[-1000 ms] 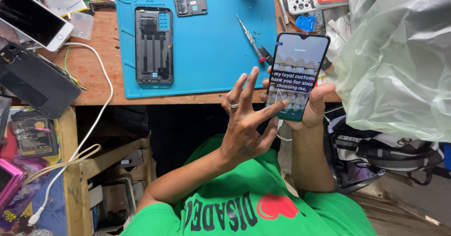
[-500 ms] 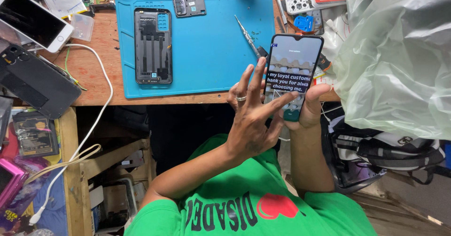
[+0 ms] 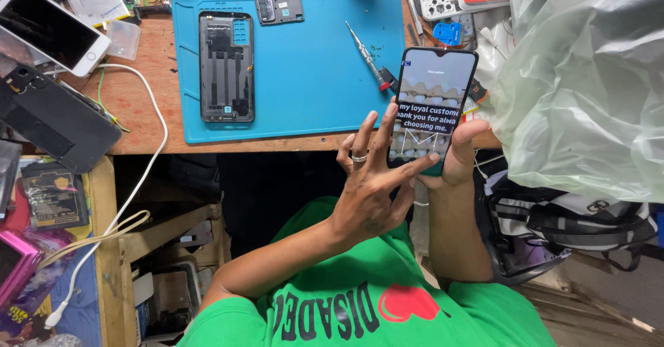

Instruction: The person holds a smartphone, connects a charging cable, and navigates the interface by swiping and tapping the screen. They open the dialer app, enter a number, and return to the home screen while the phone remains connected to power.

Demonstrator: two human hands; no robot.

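My right hand (image 3: 461, 155) holds a black smartphone (image 3: 436, 84) upright over the table's front edge, its screen lit with text and a pattern of lines. My left hand (image 3: 369, 184), a ring on one finger, is spread beside it, and one fingertip touches the lower part of the screen. On the blue work mat (image 3: 311, 77) behind lie an opened phone back shell (image 3: 226, 67), a small dark cover plate (image 3: 280, 8) and a red-tipped screwdriver (image 3: 368, 57).
A white phone (image 3: 52, 32) and a black case (image 3: 55, 115) lie at the left on the wooden table (image 3: 145, 122). A white cable (image 3: 149, 174) hangs over the edge. A bulky plastic bag (image 3: 588, 77) and a backpack (image 3: 567, 226) fill the right.
My left fingers have slid a little further onto the lower screen, where thin pattern lines now show. The phone has risen slightly in my right hand.
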